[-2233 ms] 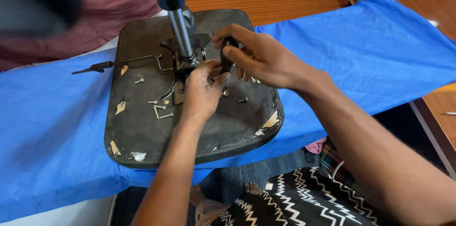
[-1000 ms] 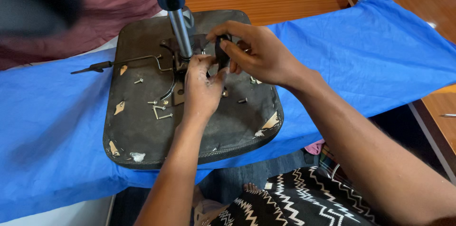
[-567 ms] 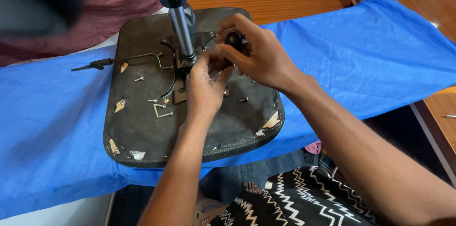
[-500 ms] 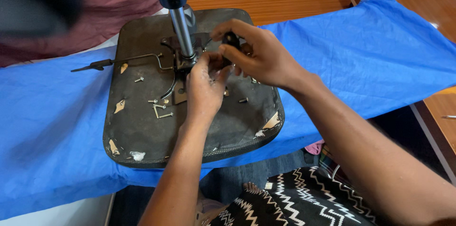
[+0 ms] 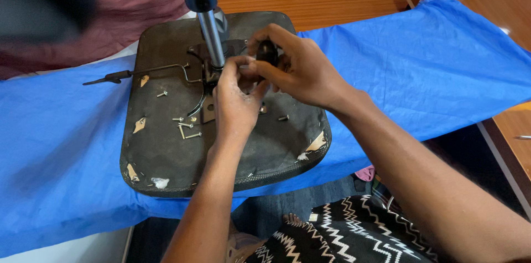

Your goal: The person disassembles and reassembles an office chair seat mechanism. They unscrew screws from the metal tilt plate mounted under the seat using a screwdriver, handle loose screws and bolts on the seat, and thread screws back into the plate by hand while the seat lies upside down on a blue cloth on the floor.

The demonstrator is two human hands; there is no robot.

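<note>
Our right hand (image 5: 301, 72) pinches a black knob (image 5: 267, 51) beside the chrome post (image 5: 212, 39) on the upturned seat base (image 5: 166, 147), left hand (image 5: 235, 100) closed on the bracket below, loose screws (image 5: 185, 127) near, blue cloth (image 5: 61, 147) over the surface.

A blue cloth (image 5: 420, 69) covers a glossy wooden table (image 5: 354, 6).

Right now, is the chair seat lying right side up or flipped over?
Flipped over. The chair seat lies underside up on the blue cloth, its metal column sticking upward, loose screws resting on it.
</note>
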